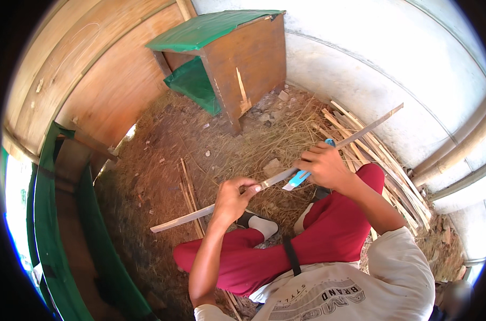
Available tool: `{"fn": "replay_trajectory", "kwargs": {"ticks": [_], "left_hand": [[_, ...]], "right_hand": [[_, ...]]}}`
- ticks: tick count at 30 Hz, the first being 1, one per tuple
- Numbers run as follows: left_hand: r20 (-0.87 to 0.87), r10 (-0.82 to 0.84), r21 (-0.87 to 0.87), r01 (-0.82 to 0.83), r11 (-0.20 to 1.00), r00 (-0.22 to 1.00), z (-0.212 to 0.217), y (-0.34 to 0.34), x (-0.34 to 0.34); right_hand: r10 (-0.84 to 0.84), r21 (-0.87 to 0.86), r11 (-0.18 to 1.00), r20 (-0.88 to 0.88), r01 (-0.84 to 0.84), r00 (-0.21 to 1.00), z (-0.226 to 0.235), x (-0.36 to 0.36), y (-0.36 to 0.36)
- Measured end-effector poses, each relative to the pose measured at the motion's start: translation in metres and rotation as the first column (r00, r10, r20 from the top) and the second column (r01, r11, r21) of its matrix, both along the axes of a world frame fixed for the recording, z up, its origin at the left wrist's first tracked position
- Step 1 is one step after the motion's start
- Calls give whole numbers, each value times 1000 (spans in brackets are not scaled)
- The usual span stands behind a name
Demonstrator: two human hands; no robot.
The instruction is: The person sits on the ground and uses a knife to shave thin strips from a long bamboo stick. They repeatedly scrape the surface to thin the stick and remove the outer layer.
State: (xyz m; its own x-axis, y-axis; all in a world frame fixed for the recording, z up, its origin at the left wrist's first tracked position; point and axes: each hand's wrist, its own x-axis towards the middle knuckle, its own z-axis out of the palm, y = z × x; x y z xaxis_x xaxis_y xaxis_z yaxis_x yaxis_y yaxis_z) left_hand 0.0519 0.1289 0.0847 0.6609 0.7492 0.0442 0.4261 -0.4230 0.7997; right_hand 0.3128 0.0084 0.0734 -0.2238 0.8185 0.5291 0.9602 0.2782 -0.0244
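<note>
A long, thin bamboo strip (200,213) slants across in front of me, its lower end at the left and its other end up at the right. My left hand (233,199) pinches it near the middle, thumb lying along the strip. Closed around a blue utility knife (300,176), my right hand (326,165) rests over the strip further right. The knife's blade points down and left, just below the strip. Whether the right fingers also grip the strip is hidden. My crossed legs in red trousers (264,262) lie under both hands.
A pile of split strips (382,166) lies by the white wall at my right. Several strips (189,192) lie on the ground at left. A wooden cabinet with a green cover (248,59) stands ahead. Another green-covered wooden piece (106,241) is at far left. Dry straw covers the ground.
</note>
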Motion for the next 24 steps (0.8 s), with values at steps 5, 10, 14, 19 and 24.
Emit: {"fn": "replay_trajectory", "kwargs": {"ticks": [5, 10, 14, 19, 24], "left_hand": [[217, 182, -307, -109, 945, 959, -17, 0, -3], [43, 201, -219, -187, 958, 979, -19, 2, -9], [300, 257, -434, -108, 894, 919, -29, 8, -15], [295, 377, -532, -177, 828, 878, -15, 14, -26], [86, 78, 89, -86, 992, 993, -15, 1, -35]], "right_hand": [[10, 8, 1000, 20, -10, 1000, -12, -6, 7], [96, 46, 995, -60, -94, 994, -19, -13, 15], [87, -17, 996, -40, -88, 995, -29, -16, 20], [73, -117, 990, -58, -80, 996, -20, -24, 20], [52, -200, 978, -14, -54, 999, -21, -23, 23]]}}
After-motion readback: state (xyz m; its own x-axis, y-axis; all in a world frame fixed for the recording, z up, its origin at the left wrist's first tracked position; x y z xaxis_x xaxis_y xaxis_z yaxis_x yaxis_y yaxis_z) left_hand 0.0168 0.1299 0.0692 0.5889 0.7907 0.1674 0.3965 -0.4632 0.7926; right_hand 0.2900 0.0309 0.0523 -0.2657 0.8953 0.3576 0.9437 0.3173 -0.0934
